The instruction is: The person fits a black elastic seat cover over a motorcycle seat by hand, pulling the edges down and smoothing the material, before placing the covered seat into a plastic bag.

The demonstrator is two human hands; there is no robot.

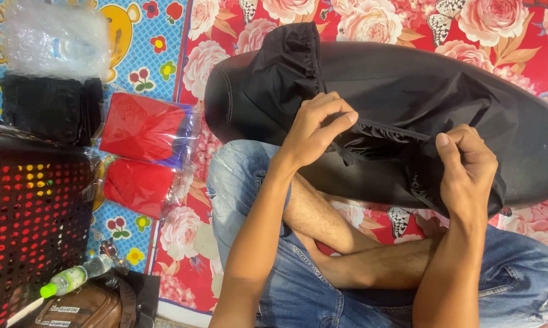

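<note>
Hands (pixel 313 130) gripping black cover (pixel 395 91)

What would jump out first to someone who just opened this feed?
Dead centre, a long black seat lies on the red rose-print mat, half dressed in a black elastic-edged fabric cover. The left hand and right hand both pinch its ruffled hem. At left, two red packets in clear plastic lie beside a black perforated basket.
</note>
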